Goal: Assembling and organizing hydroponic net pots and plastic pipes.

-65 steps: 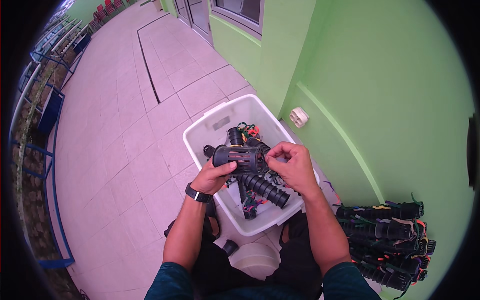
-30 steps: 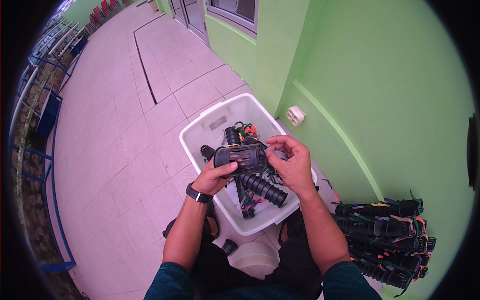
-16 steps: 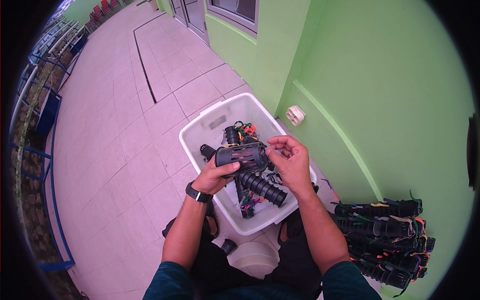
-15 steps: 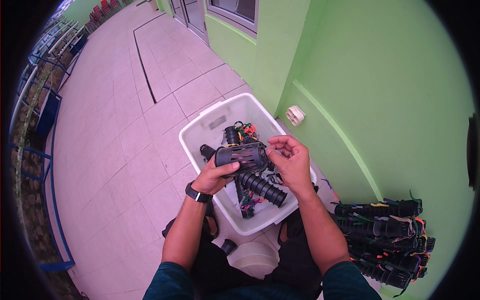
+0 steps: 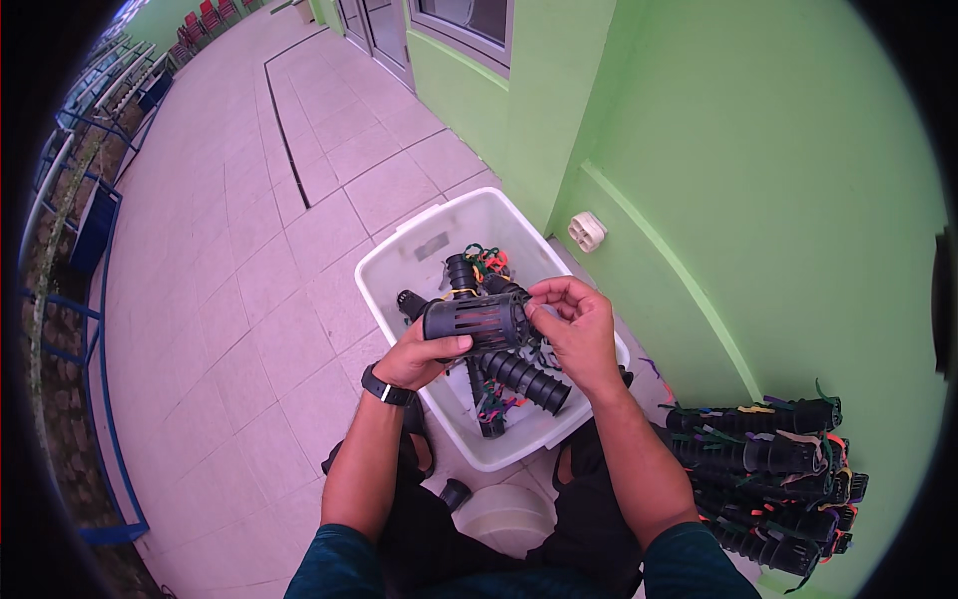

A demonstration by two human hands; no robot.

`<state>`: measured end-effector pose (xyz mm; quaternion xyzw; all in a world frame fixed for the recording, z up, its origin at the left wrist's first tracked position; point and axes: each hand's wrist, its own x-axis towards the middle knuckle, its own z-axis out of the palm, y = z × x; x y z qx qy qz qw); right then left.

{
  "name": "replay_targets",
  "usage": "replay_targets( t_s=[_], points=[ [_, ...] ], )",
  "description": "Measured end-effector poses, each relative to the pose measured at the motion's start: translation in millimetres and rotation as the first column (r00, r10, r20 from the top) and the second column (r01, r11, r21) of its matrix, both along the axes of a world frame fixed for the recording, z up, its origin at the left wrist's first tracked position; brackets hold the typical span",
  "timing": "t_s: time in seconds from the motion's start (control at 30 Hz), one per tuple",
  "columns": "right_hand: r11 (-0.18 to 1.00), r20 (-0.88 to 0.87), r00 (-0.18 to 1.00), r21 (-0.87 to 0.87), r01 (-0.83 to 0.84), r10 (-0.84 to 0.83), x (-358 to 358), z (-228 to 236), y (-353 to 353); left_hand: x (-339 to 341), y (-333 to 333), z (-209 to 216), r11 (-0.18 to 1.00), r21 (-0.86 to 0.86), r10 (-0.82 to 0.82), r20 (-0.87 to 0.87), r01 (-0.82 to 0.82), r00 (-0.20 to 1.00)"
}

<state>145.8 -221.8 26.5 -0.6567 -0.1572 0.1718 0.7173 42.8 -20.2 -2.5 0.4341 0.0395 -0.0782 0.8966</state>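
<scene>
A black slotted plastic net pot (image 5: 471,318) lies sideways above the white bin. My left hand (image 5: 411,359) is wrapped round its left part, thumb along the near side. At the pot's right end, the bent thumb and fingers of my right hand (image 5: 577,327) pinch close together; what they grip is too small and hidden to tell. Beneath the hands, inside the white plastic bin (image 5: 519,222), lie several stacks of black pots (image 5: 527,379). Colourful ribbon strips (image 5: 489,262), green and orange, are tangled among them.
Ribboned black pot stacks (image 5: 748,454) are piled by the green wall (image 5: 778,200) on my right. An upturned whitish tub (image 5: 504,519) and a small black pot (image 5: 456,493) are between my feet. A white wall fitting (image 5: 587,232) juts out beyond the bin. Blue railing (image 5: 100,399) runs along the left.
Both hands and the net pot have shifted slightly left. My right fingers have drawn closer together at the pot's right end.
</scene>
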Motion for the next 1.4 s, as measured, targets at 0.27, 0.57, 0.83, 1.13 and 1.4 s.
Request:
replay_targets(
  t_s=[0.27, 0.57, 0.83, 1.13, 1.4],
  points=[
    [0.992, 0.148, 0.989, -0.129, -0.012, 0.031, -8, 4, 3, -1, 5, -12, 0.997, 0.058, -0.045, 0.070, 0.041, 0.997],
    [0.970, -0.091, 0.968, 0.078, -0.229, 0.236, -2, 2, 5, -4, 7, -10, 0.996, -0.085, -0.032, 0.070, 0.038, 0.997],
    [0.974, -0.077, 0.979, 0.140, -0.179, 0.191, -3, 4, 5, -4, 9, -5, 0.975, -0.221, 0.013, 0.042, -0.004, 0.999],
    [0.932, 0.771, 0.568, -0.361, 0.015, 0.290, -7, 23, -2, -9, 20, -4, 0.996, -0.093, 0.000, 0.043, 0.004, 0.999],
    [0.945, 0.504, 0.808, -0.264, -0.195, 0.307, -2, 21, -7, -3, 8, 4, 0.986, -0.148, 0.065, -0.061, -0.073, 0.996]
  ],
)
